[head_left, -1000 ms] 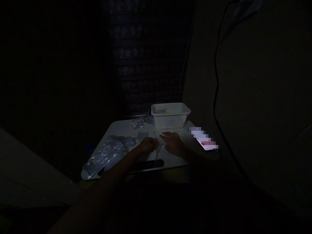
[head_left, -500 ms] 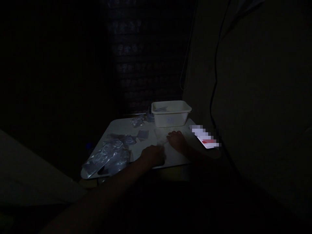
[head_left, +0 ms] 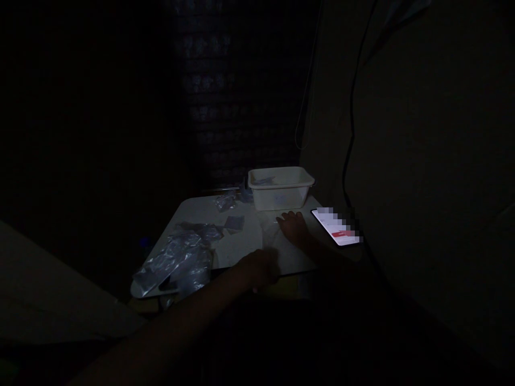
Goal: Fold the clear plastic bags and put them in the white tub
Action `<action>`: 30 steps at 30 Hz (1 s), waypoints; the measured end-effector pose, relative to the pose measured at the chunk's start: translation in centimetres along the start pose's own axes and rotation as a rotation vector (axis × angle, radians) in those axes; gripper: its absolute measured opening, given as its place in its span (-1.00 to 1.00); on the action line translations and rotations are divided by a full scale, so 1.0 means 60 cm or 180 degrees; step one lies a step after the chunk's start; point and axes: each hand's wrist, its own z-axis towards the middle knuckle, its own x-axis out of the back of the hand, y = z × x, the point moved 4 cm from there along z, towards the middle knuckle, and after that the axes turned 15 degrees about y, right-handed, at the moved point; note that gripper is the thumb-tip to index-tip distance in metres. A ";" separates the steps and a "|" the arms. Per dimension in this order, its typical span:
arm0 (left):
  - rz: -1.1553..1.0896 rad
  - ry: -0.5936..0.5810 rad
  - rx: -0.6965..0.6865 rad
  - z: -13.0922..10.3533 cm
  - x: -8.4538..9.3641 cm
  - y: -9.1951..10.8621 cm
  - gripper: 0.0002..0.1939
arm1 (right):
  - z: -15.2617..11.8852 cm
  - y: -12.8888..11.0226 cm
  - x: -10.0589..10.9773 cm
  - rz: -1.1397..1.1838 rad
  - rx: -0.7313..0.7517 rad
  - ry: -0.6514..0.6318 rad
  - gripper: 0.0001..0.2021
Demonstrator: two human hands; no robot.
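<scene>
In very dim light, my right hand (head_left: pixel 294 226) rests on the white tabletop, its fingers spread and lying over the edge of a thin clear plastic bag (head_left: pixel 269 228). My left hand (head_left: pixel 260 268) is at the table's front edge, nearer to me and lower, with its fingers curled in. Blur and darkness hide what those fingers hold, if anything. The thin plastic lies between the hands and the white tub, and its outline is faint.
A white plastic tub (head_left: pixel 280 199) with some clear plastic inside stands at the back. Crumpled plastic bags (head_left: pixel 185 257) cover the table's left. Near them are a small flat packet (head_left: pixel 234 223) and a crinkled bundle (head_left: pixel 225 202). At the right lies a lit phone (head_left: pixel 336 228).
My left hand has moved toward me and slightly right, down to the table's front edge. My right hand has stayed nearly in place. The view has shifted slightly.
</scene>
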 end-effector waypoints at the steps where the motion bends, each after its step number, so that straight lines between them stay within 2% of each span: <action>1: -0.0246 -0.0259 0.0012 0.001 0.001 -0.003 -0.76 | 0.001 0.002 0.001 -0.0011 -0.0072 0.0002 -0.70; 2: -0.0451 -0.0423 0.0027 0.004 0.005 -0.008 -0.74 | 0.002 0.005 0.001 -0.0020 -0.0146 0.0002 -0.68; 3: -0.0529 -0.0381 0.0016 0.011 0.011 -0.017 -0.71 | 0.003 0.008 0.002 -0.0021 -0.0214 -0.0003 -0.67; 5: -0.0293 0.0440 -0.0257 0.032 0.033 -0.038 -0.65 | 0.003 0.015 0.002 0.0002 -0.0326 -0.0065 -0.63; 7: 0.0044 0.1258 -0.0729 0.048 0.045 -0.056 -0.65 | 0.003 0.022 0.002 0.0065 -0.0402 -0.0161 -0.62; 9: 0.0383 0.1460 -0.1018 0.059 0.035 -0.071 -0.59 | 0.000 0.024 0.003 0.0168 -0.0404 -0.0211 -0.61; 13: 0.0779 0.1355 -0.0870 0.067 -0.003 -0.087 -0.45 | -0.013 0.004 0.009 0.0520 0.0054 -0.0018 -0.60; 16: 0.0970 0.1338 -0.0957 0.068 -0.027 -0.081 -0.45 | -0.029 -0.019 0.006 0.0787 0.0462 0.0102 -0.57; 19: 0.1170 0.1383 -0.1068 0.068 -0.045 -0.075 -0.45 | -0.040 -0.030 -0.006 0.0878 0.0581 0.0080 -0.56; 24: 0.1296 0.1443 -0.0947 0.066 -0.047 -0.067 -0.39 | -0.037 -0.017 -0.020 0.0675 0.0302 -0.0018 -0.54; 27: 0.1273 0.1332 -0.0820 0.062 -0.042 -0.064 -0.34 | -0.026 0.005 -0.009 0.0434 0.0063 -0.0047 -0.56; 30: 0.1250 0.1313 -0.0775 0.060 -0.041 -0.061 -0.30 | -0.018 0.045 0.013 0.0155 -0.0423 -0.0151 -0.63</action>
